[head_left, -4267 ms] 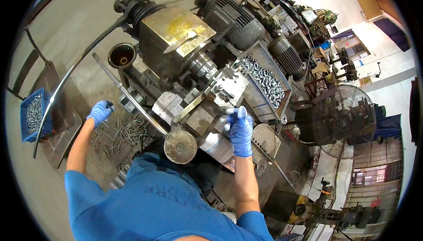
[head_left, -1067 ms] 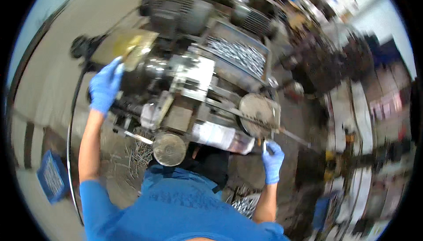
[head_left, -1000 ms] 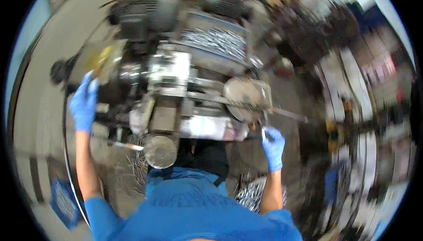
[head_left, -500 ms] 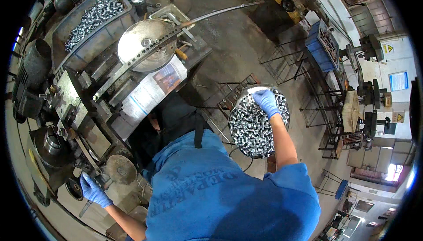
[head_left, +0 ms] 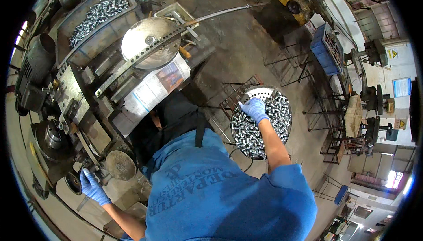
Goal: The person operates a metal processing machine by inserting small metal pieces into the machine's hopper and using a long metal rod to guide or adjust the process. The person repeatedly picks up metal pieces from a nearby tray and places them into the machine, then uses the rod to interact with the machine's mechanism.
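Observation:
Blue gloves cover both hands. My right hand (head_left: 254,110) is above a round pan with a perforated wall (head_left: 261,92), filled with small shiny metal fittings (head_left: 253,136). Its fingers are drawn together and point left; whatever is between the fingertips is too small to make out. Far to the left, my left hand (head_left: 94,189) has its fingers stretched out beside a black handwheel (head_left: 73,183) on the machine. Whether the fingers touch the wheel rim, I cannot tell. Close to that hand is a round, worn metal disc (head_left: 120,165).
The machine carries a large round plate (head_left: 145,38), a long perforated bar (head_left: 132,61) and a printed sheet (head_left: 147,95). Behind it stands a grey crate (head_left: 94,40) of similar fittings. A blue crate (head_left: 320,49) and drill presses (head_left: 373,98) line the right side.
My right hand has moved left across the pan, uncovering fittings and part of the perforated wall. My left hand has stayed by the handwheel. The view has shifted slightly.

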Motion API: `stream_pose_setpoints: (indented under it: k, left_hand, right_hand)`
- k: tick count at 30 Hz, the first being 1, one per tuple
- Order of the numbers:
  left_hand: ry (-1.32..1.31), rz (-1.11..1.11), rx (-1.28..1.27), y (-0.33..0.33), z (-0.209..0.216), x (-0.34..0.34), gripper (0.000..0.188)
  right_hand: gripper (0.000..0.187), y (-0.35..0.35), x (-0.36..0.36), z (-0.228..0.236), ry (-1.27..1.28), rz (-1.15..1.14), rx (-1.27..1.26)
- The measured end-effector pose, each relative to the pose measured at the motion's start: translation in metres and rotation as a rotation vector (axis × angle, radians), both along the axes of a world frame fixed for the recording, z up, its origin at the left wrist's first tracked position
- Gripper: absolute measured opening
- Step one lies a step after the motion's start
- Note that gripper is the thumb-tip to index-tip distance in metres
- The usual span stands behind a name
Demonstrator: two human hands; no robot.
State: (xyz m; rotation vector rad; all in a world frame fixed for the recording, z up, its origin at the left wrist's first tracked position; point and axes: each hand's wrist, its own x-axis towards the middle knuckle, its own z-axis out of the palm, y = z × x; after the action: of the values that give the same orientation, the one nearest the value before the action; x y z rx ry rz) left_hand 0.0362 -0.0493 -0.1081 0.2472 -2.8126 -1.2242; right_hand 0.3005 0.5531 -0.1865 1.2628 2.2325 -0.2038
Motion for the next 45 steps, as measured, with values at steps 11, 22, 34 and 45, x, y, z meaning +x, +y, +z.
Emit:
stream_pose_setpoints:
  k: [11,22,34,45]
  left_hand:
    - [-0.056,-0.291,0.412,0.140,0.106,0.009,0.030]
    - [-0.330,-0.453,1.350,0.161,0.086,0.041,0.042]
    - [-0.146,-0.470,1.060,0.144,0.091,0.028,0.037]
    - [0.089,-0.534,0.072,0.094,0.105,0.014,0.046]
  right_hand:
    - [0.034,-0.189,-0.166,0.159,1.408,1.012,-0.460]
    - [0.044,-0.277,-0.209,0.178,1.458,1.324,-0.642]
    - [0.039,-0.292,-0.223,0.189,1.428,1.367,-0.572]
    - [0.036,-0.319,-0.253,0.223,1.145,1.766,-0.507]
